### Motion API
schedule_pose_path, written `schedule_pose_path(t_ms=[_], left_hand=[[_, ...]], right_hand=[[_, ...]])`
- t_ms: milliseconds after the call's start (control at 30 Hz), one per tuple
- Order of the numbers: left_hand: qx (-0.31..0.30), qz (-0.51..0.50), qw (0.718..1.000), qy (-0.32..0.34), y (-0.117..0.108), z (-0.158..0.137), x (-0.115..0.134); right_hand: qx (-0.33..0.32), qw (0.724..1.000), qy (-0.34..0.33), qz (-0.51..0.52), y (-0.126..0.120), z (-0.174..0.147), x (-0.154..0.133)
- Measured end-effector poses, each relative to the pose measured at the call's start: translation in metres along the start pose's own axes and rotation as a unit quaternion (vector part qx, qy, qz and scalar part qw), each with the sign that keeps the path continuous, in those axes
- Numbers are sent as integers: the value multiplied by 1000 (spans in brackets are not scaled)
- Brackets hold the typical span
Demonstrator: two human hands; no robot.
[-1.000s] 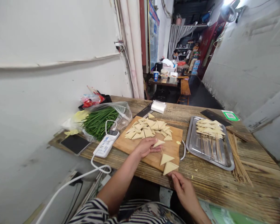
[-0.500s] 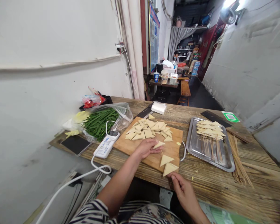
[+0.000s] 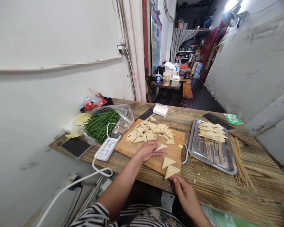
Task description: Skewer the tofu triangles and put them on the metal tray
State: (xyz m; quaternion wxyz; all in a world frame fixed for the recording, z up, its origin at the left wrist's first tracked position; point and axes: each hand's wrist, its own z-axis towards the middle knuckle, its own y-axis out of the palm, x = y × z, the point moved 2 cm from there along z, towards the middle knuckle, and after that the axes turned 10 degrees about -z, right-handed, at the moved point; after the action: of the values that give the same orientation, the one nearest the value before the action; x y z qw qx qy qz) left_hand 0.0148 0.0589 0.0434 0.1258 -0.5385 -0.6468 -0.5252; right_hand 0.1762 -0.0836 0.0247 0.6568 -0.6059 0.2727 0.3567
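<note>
Nearest: pinched by its lower end between thumb and fingers of right hand point(image 3: 185, 190), slim wooden skewer point(image 3: 163, 153), slanted over near right corner of cutting board point(image 3: 129, 149). Threaded on it: two flat pale-yellow triangles point(image 3: 172, 171), smooth-faced, crisp-edged. At its upper end, clamped in fingers of left hand point(image 3: 149, 152): third triangle point(image 3: 161, 147); can't tell how deeply pierced. Behind, on board: loose heap of same triangles point(image 3: 149, 132), overlapping. To left: glossy white plastic power strip point(image 3: 106, 148), long green stalks point(image 3: 100, 124) in crinkly clear bag point(image 3: 127, 113). To right: shiny metal tray point(image 3: 193, 148) with loaded skewers point(image 3: 213, 132), bundle of bare sticks point(image 3: 242, 167) alongside. Under everything: rough, streaky-grained wooden tabletop point(image 3: 210, 186). Further back: scuffed white walls, dark floor, narrow wooden bench point(image 3: 187, 90), one person point(image 3: 178, 58) at a far table.
</note>
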Motion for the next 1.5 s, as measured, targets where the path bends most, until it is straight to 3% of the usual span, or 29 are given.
schedule_pose_path(t_ms=[633,1500], left_hand=[[-48,-10,999,-3,-3,1,-4],[-44,-20,999,-10,9,-3,-8]], right_hand=[[6,1000,5,0,8,2,2],[41,999,-6,-5,11,4,-1]])
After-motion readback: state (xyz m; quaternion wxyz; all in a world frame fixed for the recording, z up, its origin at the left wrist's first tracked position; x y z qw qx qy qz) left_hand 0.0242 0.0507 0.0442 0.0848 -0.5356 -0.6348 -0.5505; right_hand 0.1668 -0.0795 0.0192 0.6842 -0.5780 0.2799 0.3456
